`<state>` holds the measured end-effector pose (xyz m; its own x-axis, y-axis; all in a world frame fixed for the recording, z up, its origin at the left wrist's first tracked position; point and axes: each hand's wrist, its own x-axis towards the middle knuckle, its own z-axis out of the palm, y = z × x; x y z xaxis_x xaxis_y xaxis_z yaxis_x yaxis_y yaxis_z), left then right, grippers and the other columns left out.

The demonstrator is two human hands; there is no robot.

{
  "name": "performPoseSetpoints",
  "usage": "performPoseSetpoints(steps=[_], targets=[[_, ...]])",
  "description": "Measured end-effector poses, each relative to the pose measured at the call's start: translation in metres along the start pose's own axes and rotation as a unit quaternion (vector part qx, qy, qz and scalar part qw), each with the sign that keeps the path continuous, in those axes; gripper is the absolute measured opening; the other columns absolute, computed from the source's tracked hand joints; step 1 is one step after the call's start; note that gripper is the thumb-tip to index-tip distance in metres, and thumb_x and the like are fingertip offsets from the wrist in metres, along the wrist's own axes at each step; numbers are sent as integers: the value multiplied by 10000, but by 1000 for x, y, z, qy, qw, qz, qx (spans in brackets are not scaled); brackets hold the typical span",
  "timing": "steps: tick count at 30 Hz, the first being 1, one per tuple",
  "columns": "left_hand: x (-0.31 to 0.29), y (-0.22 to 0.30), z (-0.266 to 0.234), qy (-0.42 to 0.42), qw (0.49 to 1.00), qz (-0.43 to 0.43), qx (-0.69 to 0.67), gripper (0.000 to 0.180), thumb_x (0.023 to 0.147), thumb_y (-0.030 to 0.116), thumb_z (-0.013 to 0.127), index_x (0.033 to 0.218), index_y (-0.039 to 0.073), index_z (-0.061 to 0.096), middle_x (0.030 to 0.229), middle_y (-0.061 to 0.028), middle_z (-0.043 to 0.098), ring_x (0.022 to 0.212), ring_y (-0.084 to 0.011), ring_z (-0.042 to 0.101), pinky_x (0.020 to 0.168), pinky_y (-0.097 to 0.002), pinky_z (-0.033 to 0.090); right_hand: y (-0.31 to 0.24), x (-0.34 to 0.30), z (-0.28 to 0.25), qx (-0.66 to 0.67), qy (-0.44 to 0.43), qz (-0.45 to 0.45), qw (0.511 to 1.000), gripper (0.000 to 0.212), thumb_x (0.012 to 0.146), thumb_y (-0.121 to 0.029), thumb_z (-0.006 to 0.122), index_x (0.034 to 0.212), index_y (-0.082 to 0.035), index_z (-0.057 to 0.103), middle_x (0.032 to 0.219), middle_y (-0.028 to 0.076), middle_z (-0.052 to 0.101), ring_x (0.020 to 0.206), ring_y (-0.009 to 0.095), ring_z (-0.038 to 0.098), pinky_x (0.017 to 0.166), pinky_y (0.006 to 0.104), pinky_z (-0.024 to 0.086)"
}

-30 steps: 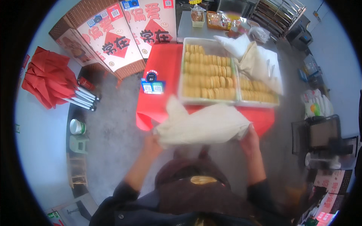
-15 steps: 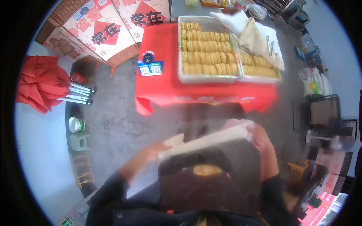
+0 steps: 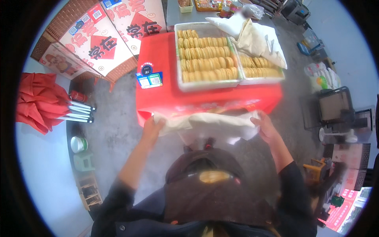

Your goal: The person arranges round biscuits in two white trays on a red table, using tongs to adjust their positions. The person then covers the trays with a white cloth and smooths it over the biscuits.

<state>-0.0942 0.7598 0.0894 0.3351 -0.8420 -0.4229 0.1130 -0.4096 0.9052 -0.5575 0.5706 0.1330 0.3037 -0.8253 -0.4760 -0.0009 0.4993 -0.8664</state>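
Observation:
Between my two hands a white cloth (image 3: 209, 122) is stretched out, hanging in front of the table's near edge. My left hand (image 3: 153, 128) grips its left end, and my right hand (image 3: 263, 125) pinches its right corner. Just beyond the cloth stands a table with a red tablecloth (image 3: 158, 98). On it, a large white foam box (image 3: 209, 85) holds several rows of round golden flatbreads (image 3: 207, 53). Beside it a second white box (image 3: 262, 81) holds more flatbreads (image 3: 258, 72), partly covered by a white and beige cloth (image 3: 252, 37) with metal tongs (image 3: 269, 43) on top.
A payment stand (image 3: 150, 79) sits on the table's left side. Behind it stands a folding wicker screen (image 3: 106, 47) with posters. Folded red fabric on metal poles (image 3: 77, 112) leans at the left wall, near a bucket (image 3: 79, 144) and green stool (image 3: 83, 162). Right stands a dark-framed chair (image 3: 335, 106).
Both hands have moved forward toward the table, carrying the cloth. It was tilted and bunched; now it is spread wider and more level, its lower part hanging down.

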Motion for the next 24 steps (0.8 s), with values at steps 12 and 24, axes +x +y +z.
performPoseSetpoints(steps=[12, 24], targets=[[-42, -46, -13, -14, 986, -14, 167, 590, 949, 212, 747, 1475, 1, 584, 1265, -129, 718, 1056, -237, 709, 891, -381, 588, -15, -17, 2, -249, 28, -119, 961, 251, 956, -24, 710, 1195, -8, 787, 1071, 75, 780, 1049, 184, 701, 923, 316, 535], [-88, 38, 32, -396, 840, -76, 364, 430, 914, 356, 754, 1157, 2, 784, 978, -136, 770, 882, -184, 706, 778, -371, 559, -52, 26, 20, -427, -6, -39, 903, 253, 927, -186, 733, 1027, 42, 778, 984, 226, 762, 937, 338, 757, 807, 426, 589]])
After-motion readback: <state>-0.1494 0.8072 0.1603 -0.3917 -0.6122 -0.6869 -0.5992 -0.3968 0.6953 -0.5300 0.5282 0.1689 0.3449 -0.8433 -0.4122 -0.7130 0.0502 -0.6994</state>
